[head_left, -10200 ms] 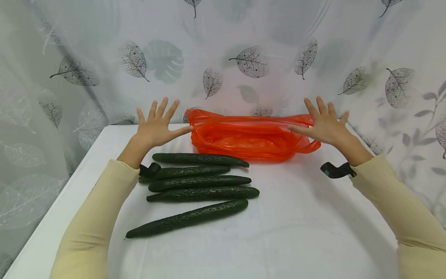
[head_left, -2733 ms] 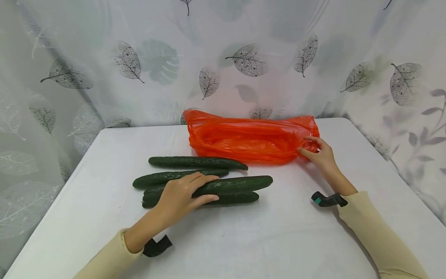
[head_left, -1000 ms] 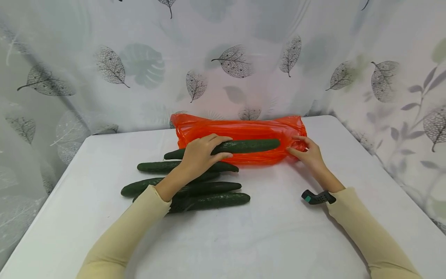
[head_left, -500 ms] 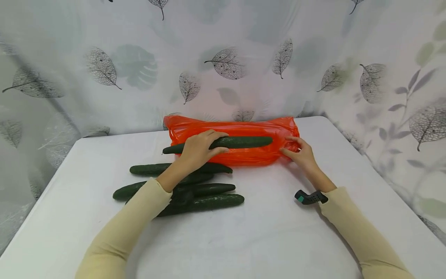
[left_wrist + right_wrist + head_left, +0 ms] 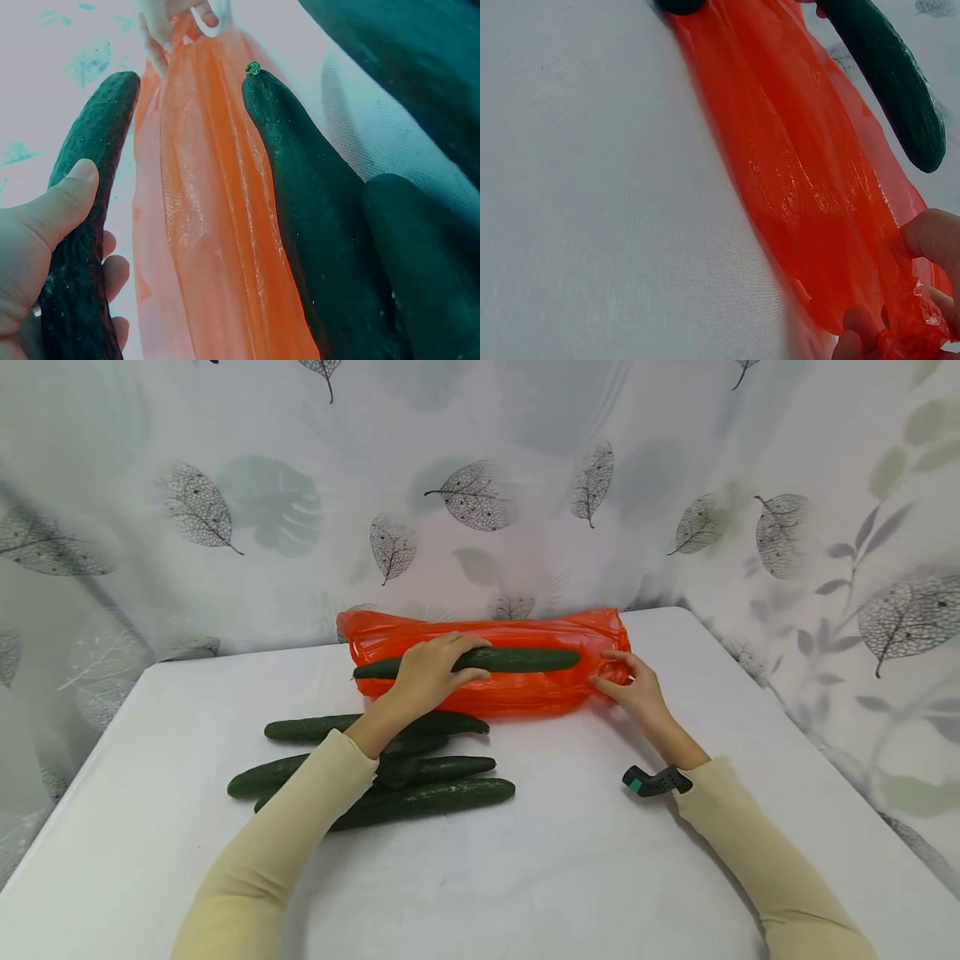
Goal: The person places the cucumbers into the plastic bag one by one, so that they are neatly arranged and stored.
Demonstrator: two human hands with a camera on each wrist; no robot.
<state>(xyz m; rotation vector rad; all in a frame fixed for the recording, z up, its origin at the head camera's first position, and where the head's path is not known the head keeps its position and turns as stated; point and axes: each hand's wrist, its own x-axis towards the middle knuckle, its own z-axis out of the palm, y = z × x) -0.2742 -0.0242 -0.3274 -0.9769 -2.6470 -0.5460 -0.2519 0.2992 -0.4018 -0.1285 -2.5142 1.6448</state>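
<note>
My left hand (image 5: 429, 673) grips a dark green cucumber (image 5: 528, 659) around its middle, holding it lengthwise over the red plastic bag (image 5: 525, 700). In the left wrist view the thumb lies along this cucumber (image 5: 105, 120), with fingertips curled round its other side. The bag lies on its side at the back of the table, its long opening facing forward. At the bag's right end my right hand (image 5: 637, 689) pinches the plastic. The right wrist view shows the thumb and fingers (image 5: 934, 236) around crumpled film (image 5: 911, 322), below the free end of the held cucumber.
Several more cucumbers (image 5: 450, 797) lie roughly side by side on the white table (image 5: 570, 860), in front of the bag and partly under my left forearm. A leaf-patterned curtain (image 5: 480, 493) hangs close behind the table. Each wrist wears a black camera (image 5: 652, 782).
Both hands were raised and spread at first. Since then the right hand took the bag's end, and the left lifted the front cucumber to the bag. Lately it has edged slightly farther back.
</note>
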